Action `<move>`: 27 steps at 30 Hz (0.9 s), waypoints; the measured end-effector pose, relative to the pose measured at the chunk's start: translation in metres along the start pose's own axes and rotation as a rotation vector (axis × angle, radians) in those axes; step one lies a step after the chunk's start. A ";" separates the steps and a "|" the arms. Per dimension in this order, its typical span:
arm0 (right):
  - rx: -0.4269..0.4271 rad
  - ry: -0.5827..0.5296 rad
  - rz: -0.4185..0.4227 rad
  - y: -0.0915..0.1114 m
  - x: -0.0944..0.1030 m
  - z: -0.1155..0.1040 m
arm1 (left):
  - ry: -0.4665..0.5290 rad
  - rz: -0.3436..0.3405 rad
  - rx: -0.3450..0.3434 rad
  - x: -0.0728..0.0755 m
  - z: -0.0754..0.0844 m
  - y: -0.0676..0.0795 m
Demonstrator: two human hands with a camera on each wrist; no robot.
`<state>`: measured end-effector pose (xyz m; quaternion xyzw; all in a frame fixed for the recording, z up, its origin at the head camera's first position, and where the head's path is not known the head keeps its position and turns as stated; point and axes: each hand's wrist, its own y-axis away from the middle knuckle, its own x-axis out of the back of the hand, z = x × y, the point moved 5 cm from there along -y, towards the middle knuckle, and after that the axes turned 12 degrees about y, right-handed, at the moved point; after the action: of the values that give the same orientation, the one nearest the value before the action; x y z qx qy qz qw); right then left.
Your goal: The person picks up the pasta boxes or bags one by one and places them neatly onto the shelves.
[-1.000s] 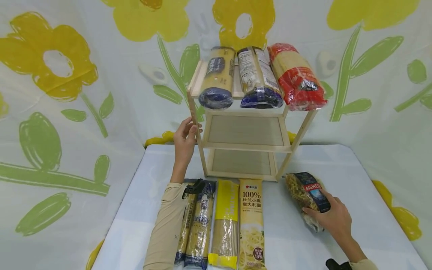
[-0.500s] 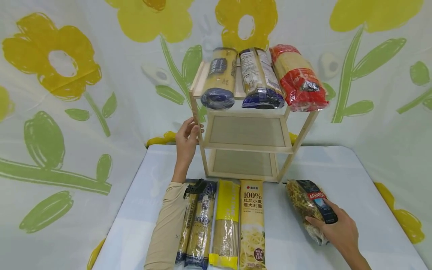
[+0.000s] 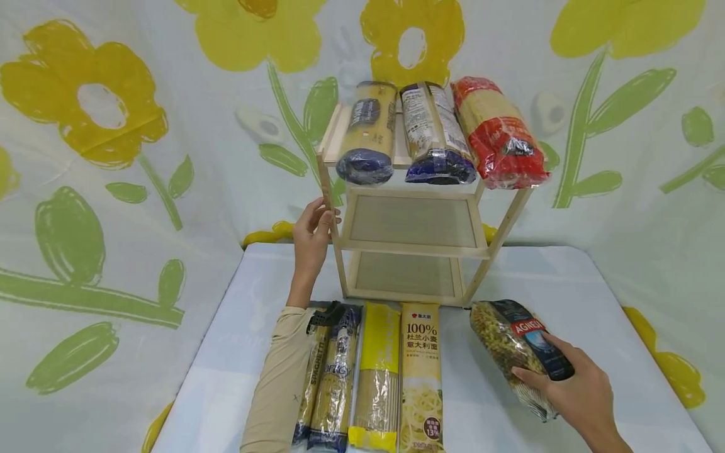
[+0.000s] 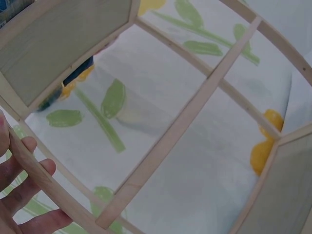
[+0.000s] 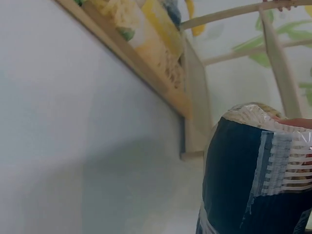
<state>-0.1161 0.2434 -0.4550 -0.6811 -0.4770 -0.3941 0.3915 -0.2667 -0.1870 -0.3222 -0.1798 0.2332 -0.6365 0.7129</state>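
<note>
Slanting lengthwise toward the shelf [image 3: 410,220], the bag [image 3: 510,350] is pinched by right grip [image 3: 583,389], post [image 3: 339,267] by left grip [image 3: 311,231]

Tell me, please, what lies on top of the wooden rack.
Its top shelf holds a yellow-and-blue pack, a white-labelled pack with a blue end, and a red pack. The surface directly beneath them is covered.

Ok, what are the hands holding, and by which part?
The right hand holds the AGNESI pasta bag by its near half; the left hand grips the wooden rack by its front left upright.
</note>
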 end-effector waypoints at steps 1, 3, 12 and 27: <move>0.017 -0.007 0.013 0.000 0.003 -0.003 | -0.003 0.002 -0.002 0.001 0.000 0.000; 0.044 -0.012 0.038 0.001 0.008 -0.009 | -0.005 0.010 -0.007 0.002 0.001 0.000; 0.109 -0.030 0.105 0.006 0.030 -0.032 | -0.006 0.003 -0.022 -0.001 0.001 -0.002; 0.138 -0.059 0.132 0.008 0.065 -0.066 | -0.012 0.006 -0.032 -0.001 0.001 0.000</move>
<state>-0.1042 0.2032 -0.3718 -0.6938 -0.4684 -0.3135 0.4483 -0.2659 -0.1857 -0.3213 -0.1944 0.2397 -0.6295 0.7131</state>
